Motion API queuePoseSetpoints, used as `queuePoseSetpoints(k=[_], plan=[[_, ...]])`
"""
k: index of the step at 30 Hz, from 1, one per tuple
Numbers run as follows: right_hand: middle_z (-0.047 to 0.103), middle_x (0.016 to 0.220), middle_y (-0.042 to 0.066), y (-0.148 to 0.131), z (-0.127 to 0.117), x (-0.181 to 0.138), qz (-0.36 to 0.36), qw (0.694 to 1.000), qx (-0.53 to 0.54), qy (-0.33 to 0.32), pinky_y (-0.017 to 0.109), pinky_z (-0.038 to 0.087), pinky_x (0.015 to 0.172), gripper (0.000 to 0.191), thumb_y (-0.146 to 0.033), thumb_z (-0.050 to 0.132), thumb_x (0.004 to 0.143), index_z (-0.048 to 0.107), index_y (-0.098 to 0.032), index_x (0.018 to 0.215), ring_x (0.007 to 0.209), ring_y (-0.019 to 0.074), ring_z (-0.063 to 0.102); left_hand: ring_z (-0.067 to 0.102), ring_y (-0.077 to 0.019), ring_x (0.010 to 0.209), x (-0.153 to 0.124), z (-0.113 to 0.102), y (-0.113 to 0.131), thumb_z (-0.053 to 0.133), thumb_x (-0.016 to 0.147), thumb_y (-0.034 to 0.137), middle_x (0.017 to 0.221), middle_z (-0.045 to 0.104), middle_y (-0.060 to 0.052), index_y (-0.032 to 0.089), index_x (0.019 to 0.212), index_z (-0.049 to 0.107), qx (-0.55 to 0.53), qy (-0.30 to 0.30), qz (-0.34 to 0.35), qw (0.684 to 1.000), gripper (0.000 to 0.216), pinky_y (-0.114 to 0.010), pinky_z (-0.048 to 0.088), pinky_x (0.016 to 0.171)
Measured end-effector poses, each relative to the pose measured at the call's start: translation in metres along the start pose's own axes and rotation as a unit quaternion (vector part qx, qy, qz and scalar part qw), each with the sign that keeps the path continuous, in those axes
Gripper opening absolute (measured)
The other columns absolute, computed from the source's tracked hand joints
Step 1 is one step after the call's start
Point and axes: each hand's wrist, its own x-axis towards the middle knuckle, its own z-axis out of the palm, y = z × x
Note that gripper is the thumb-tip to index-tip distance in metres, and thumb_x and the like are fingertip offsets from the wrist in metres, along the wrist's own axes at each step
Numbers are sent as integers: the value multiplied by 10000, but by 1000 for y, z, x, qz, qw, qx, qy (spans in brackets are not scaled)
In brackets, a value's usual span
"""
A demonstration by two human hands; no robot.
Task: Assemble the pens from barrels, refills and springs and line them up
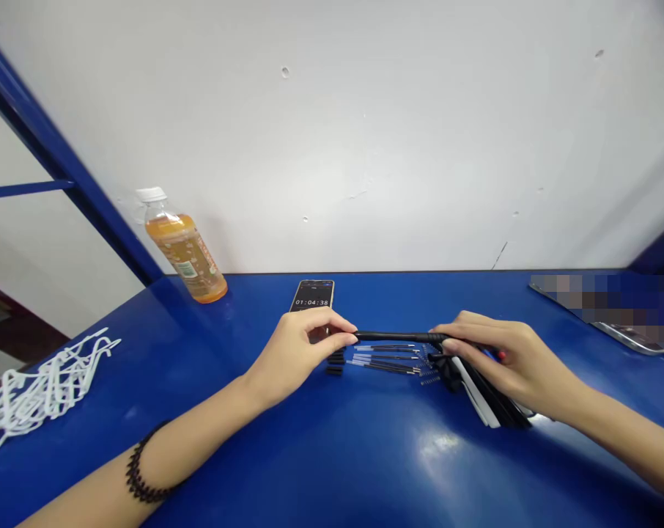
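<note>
A slim black pen barrel (pixel 398 337) is held level above the blue table. My left hand (pixel 304 348) pinches its left end between thumb and fingers. At the other end, my right hand (pixel 508 359) has thumb and fingers closed around the barrel. Just below it lie several pen refills (pixel 384 361), dark with pale ends. Short black tubes (pixel 335 370) are stacked at their left, and small coil springs (pixel 429 380) lie at their right. A pile of black and white pen parts (pixel 486 400) is partly hidden under my right hand.
A phone (pixel 313 293) showing a timer lies behind my left hand. An orange drink bottle (pixel 186 253) stands at the back left. Thin white bent pieces (pixel 51 385) are heaped at the left edge. A white wall (pixel 392 161) rises behind the blue table (pixel 332 455).
</note>
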Motion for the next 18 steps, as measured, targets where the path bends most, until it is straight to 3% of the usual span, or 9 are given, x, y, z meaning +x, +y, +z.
queuePoseSetpoints(k=[5,9,13,18], plan=[[540,631,15,-6,5,-1,-1,1000,20,13,256,391,526,228,-274,416,877,624,-183,897,568,141,481,627,-140,682,-6,14,-1,707,641,282,712,695,4,177,726,693,-150,123,-84,977,136,-205,490,637],[564,629,12,-13,14,-4,15,999,35,36,258,392,548,220,-262,419,876,626,-187,862,579,140,478,641,-165,793,-10,26,-2,706,646,305,828,709,-18,180,762,706,-195,164,-109,961,170,-241,501,764],[571,633,15,-14,13,-3,20,998,19,62,248,405,533,216,-253,435,867,634,-175,901,569,134,497,651,-183,789,-10,30,-3,680,668,351,866,703,-51,145,794,689,-209,145,-127,959,242,-276,520,763],[637,748,42,5,-3,22,16,996,-68,64,282,453,675,236,-280,472,847,650,-182,967,720,169,568,661,-180,707,26,9,-1,561,772,330,803,702,-66,121,868,649,26,4,8,1000,247,-281,539,672]])
